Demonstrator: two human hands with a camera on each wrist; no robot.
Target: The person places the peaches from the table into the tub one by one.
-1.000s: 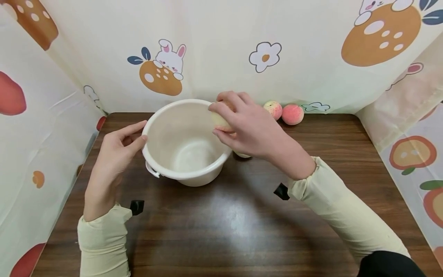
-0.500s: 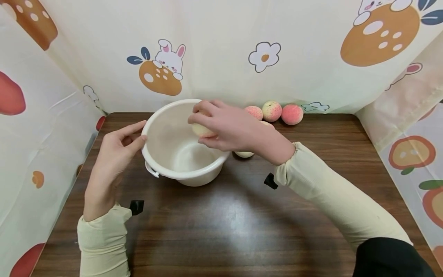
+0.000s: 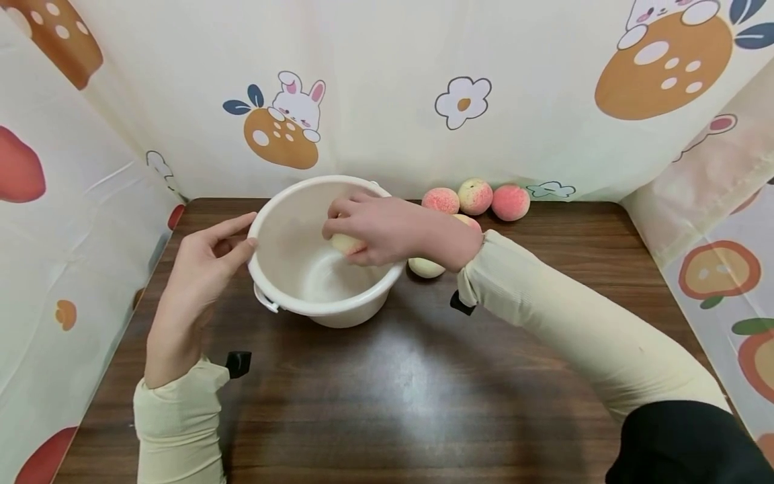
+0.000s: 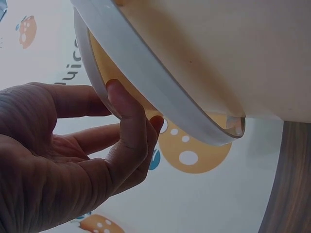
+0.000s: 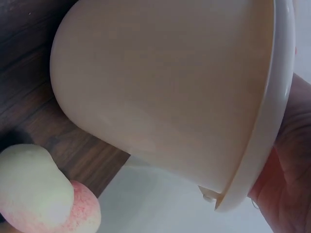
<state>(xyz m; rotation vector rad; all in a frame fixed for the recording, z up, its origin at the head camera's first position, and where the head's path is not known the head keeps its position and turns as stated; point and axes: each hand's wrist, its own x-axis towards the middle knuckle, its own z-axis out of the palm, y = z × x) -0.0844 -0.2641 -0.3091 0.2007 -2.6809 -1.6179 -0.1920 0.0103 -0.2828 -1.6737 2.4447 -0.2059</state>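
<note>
While, in the head view, the round plastic bucket (image 3: 290, 245) stands mouth up, axis vertical, the left hand (image 3: 202, 269) pinches its rim at nine o'clock and the right hand (image 3: 383, 228) grips a pale peach (image 3: 346, 244) inside. The left wrist view shows bent fingers (image 4: 127, 133) at the glossy rim; the right, blushed peaches (image 5: 36, 189) at eight o'clock.

One bucket (image 3: 346, 316), one table (image 3: 363, 423) and six peaches (image 3: 345, 243) (image 3: 441, 200) (image 3: 475, 196) (image 3: 510, 203) (image 3: 469, 222) (image 3: 426, 268) are visible.

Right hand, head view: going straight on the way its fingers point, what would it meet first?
Most likely the inner left wall of the white bucket: the right hand, holding a peach, points left across the opening. How deep it sits is unclear, so the bucket's floor could come first.
</note>
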